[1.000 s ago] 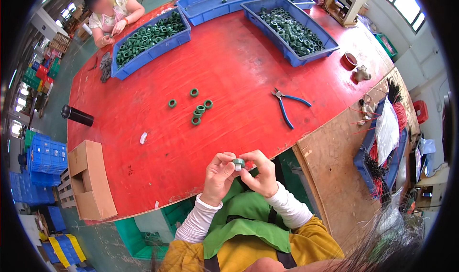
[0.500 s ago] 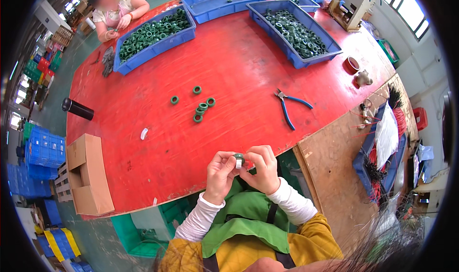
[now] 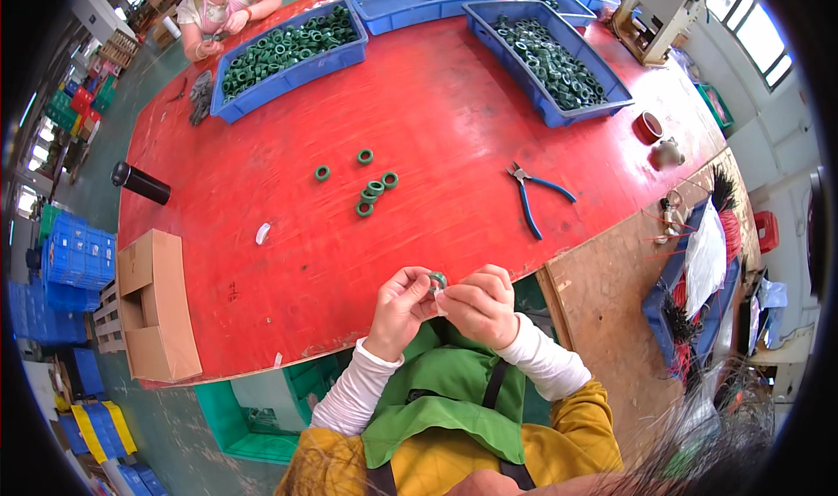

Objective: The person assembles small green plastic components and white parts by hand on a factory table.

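Just over the near edge of the red table (image 3: 288,278), my left hand (image 3: 398,314) pinches a green ring (image 3: 438,278) between thumb and fingers. Close against it, my right hand (image 3: 482,309) has its fingers pressed together at the ring's lower right side. A small white strip (image 3: 436,292) shows at the ring, partly covered by my fingertips; whether the right hand grips the strip or the ring is hard to make out. Beyond my hands lie several loose green rings (image 3: 366,157), some leaning on each other.
Blue-handled cutting pliers (image 3: 529,201) lie open to the right. A curved white piece (image 3: 263,233), black bottle (image 3: 142,183) and cardboard box (image 3: 161,321) are leftward. Blue trays of green rings (image 3: 297,55) (image 3: 559,68) stand farther off, near another person (image 3: 223,12).
The right fingers have closed in on the ring and now cover more of the white strip. The ring looks turned in my left fingers. The view has shifted slightly.
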Demonstrator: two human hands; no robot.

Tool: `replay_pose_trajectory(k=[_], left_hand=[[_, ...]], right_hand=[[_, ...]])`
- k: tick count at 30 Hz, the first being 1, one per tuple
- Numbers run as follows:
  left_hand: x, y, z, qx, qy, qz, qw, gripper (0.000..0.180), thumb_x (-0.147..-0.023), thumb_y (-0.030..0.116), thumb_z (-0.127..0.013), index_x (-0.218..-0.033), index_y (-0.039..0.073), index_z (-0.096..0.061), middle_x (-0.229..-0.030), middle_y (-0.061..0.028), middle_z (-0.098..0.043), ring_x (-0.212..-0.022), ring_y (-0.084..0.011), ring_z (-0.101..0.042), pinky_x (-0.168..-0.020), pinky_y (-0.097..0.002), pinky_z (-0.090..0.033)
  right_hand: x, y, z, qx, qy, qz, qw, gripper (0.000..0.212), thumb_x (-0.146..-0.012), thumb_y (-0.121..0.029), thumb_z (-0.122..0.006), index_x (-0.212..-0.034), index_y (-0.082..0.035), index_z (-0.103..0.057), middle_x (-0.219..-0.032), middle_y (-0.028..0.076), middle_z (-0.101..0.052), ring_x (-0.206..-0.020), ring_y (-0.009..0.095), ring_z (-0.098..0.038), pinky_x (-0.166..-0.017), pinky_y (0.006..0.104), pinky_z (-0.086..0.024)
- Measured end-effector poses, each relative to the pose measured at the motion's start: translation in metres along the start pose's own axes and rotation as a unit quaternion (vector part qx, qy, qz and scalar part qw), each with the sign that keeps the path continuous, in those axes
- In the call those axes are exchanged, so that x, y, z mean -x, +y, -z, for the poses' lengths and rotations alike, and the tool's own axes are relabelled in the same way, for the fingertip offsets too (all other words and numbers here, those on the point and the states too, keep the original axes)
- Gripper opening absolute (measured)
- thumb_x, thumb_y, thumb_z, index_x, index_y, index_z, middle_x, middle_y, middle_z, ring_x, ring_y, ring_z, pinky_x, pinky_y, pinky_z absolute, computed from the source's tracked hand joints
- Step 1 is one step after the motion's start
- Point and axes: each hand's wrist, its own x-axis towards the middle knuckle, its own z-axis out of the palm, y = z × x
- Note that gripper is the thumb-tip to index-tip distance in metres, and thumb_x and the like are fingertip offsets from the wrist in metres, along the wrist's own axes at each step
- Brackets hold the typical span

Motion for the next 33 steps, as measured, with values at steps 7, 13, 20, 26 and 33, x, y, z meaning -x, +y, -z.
replay_pose_trajectory(k=[7, 13, 20, 26, 33], left_hand=[[-0.002, -0.007, -0.015, 0.069, 0.022, -0.027, 0.997, 0.010, -0.093, 0.009, -0.056, -0.102, 0.005, -0.054, -0.096, -0.0091, -0.064, -0.085, -0.0170, -0.064, -0.076, -0.0309, -0.055], [-0.006, -0.020, -0.015, 0.082, 0.039, -0.063, 0.994, 0.008, -0.092, 0.007, -0.056, -0.099, 0.004, -0.056, -0.094, -0.0103, -0.064, -0.080, -0.0150, -0.062, -0.066, -0.0255, -0.052], [-0.008, -0.028, -0.008, 0.074, 0.052, -0.074, 0.993, 0.008, -0.092, 0.007, -0.057, -0.098, 0.003, -0.057, -0.092, -0.0110, -0.065, -0.076, -0.0143, -0.062, -0.063, -0.0254, -0.053], [-0.001, -0.025, -0.015, -0.020, 0.053, -0.157, 0.986, 0.009, -0.091, 0.006, -0.058, -0.098, 0.001, -0.056, -0.093, -0.0111, -0.065, -0.083, -0.0178, -0.065, -0.073, -0.0306, -0.056], [0.008, -0.009, -0.012, -0.209, -0.002, -0.184, 0.960, 0.011, -0.091, 0.004, -0.058, -0.100, -0.001, -0.056, -0.093, -0.0079, -0.063, -0.086, -0.0154, -0.064, -0.079, -0.0315, -0.056]], right_hand=[[-0.002, -0.006, 0.001, 0.036, -0.009, -0.105, 0.994, 0.020, -0.070, -0.016, -0.073, -0.086, -0.014, -0.060, -0.094, -0.003, -0.069, -0.107, 0.024, -0.054, -0.097, 0.0464, -0.034], [0.010, -0.030, -0.023, 0.028, 0.069, -0.194, 0.978, 0.027, -0.065, -0.004, -0.074, -0.086, -0.010, -0.059, -0.093, 0.003, -0.070, -0.088, 0.024, -0.056, -0.084, 0.0412, -0.040], [0.010, -0.036, -0.027, 0.007, 0.106, -0.233, 0.967, 0.026, -0.067, 0.001, -0.073, -0.086, -0.008, -0.058, -0.091, 0.006, -0.070, -0.081, 0.025, -0.057, -0.075, 0.0355, -0.043], [-0.004, -0.009, -0.009, 0.039, 0.099, -0.181, 0.978, 0.027, -0.071, -0.004, -0.074, -0.090, -0.011, -0.056, -0.087, 0.002, -0.070, -0.076, 0.021, -0.055, -0.075, 0.0363, -0.038], [-0.019, 0.005, 0.003, 0.034, 0.050, -0.160, 0.985, 0.023, -0.068, -0.009, -0.075, -0.084, -0.011, -0.061, -0.082, -0.001, -0.068, -0.078, 0.019, -0.057, -0.079, 0.0359, -0.037]])
